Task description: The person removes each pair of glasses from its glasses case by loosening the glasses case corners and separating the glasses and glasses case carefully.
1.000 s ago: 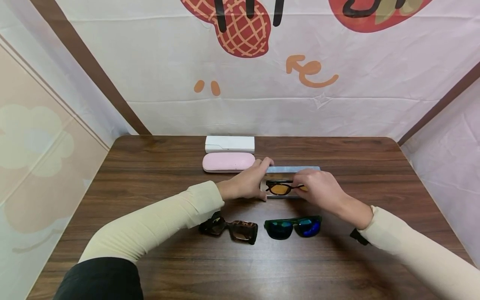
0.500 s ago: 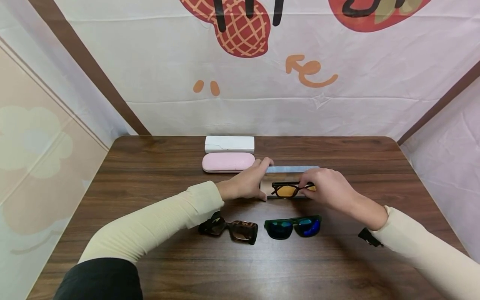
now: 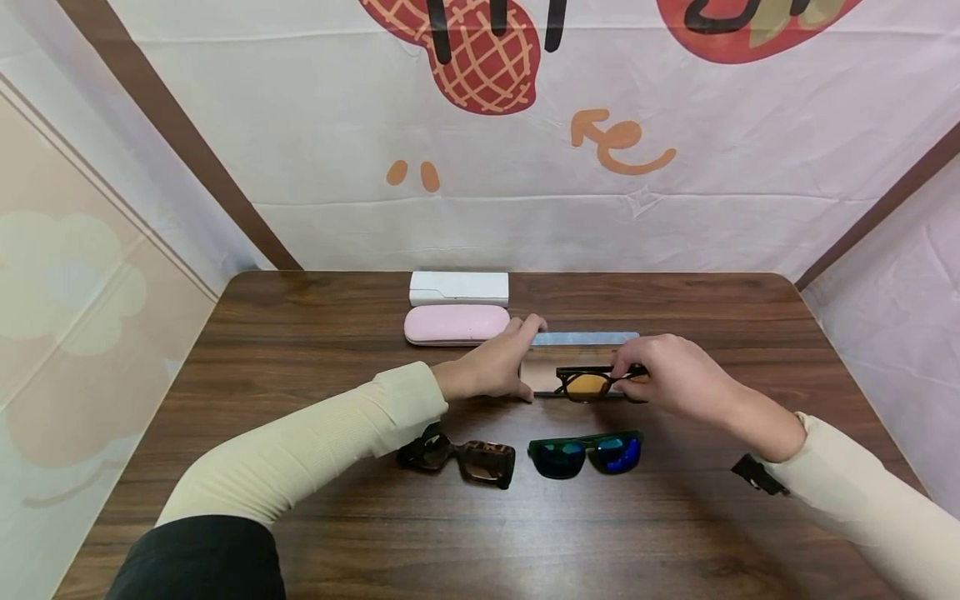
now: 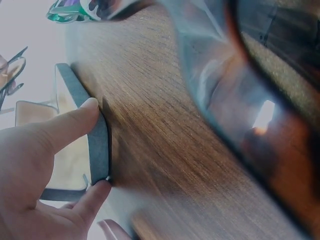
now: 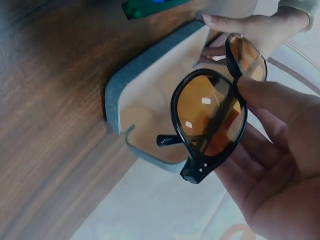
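Observation:
My right hand point(image 3: 671, 375) pinches black-framed glasses with amber lenses point(image 3: 587, 385) by the bridge. They are above an open eyeglass case point(image 3: 585, 339), blue-grey outside with a pale lining. The right wrist view shows the case wall point(image 5: 145, 65) below the glasses point(image 5: 207, 112), with one temple arm folded behind the lenses. My left hand point(image 3: 491, 367) grips the case at its left end. In the left wrist view, the thumb lies on the case's side wall point(image 4: 98, 150) and a finger touches the corner.
Tortoiseshell sunglasses point(image 3: 487, 462) and green-framed sunglasses with blue mirrored lenses point(image 3: 566, 458) lie nearer on the wooden table point(image 3: 450, 550). Left of the case sits a closed pink case point(image 3: 457, 323), with a white case point(image 3: 459, 289) behind it. A printed curtain point(image 3: 315, 125) hangs behind the table.
My right hand has moved right and slightly nearer with the amber-lens glasses, exposing more of the case's pale lining. My left hand has stayed put on the case.

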### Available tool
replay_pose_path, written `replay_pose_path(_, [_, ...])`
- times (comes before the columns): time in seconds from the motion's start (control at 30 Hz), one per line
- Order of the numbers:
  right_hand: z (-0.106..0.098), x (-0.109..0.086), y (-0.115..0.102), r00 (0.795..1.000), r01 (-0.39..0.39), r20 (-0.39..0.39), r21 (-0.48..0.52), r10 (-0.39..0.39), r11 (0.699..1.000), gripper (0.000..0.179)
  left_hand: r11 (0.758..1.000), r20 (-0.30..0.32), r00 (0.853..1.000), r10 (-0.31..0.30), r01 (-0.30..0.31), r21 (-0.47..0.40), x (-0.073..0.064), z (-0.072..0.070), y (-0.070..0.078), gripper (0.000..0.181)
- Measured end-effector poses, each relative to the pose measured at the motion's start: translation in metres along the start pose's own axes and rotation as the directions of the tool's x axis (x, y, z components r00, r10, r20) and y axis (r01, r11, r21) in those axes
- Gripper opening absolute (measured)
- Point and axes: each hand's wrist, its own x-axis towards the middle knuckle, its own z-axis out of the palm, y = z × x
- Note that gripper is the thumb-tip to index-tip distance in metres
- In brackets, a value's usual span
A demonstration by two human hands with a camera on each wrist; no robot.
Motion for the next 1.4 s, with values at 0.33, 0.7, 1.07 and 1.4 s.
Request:
replay_pose_path(0.33, [-0.015, -0.005, 0.004, 0.988, 0.005, 0.154, 0.078, -0.017, 0.997, 0.021, 1.000, -0.010, 1.000, 0.004, -0.004, -0.007, -0.001, 0.001, -0.001, 0.097])
replay_pose_path(0.7, [-0.019, -0.020, 0.012, 0.968, 0.035, 0.241, 0.167, -0.075, 0.985, 0.021, 1.000, -0.008, 1.000, 0.007, -0.007, 0.005, 0.000, 0.002, 0.000, 0.096])
replay_pose_path(1.07, [-0.024, -0.033, 0.028, 0.945, -0.030, 0.323, 0.226, -0.046, 0.974, 0.020, 1.000, -0.010, 1.000, -0.003, 0.003, 0.013, 0.001, 0.003, -0.001, 0.096])
replay_pose_path(1.4, [-0.024, -0.043, 0.044, 0.931, -0.094, 0.364, 0.223, 0.007, 0.970, 0.022, 1.000, -0.016, 1.000, 0.008, -0.008, 0.004, 0.001, 0.003, -0.002, 0.097])
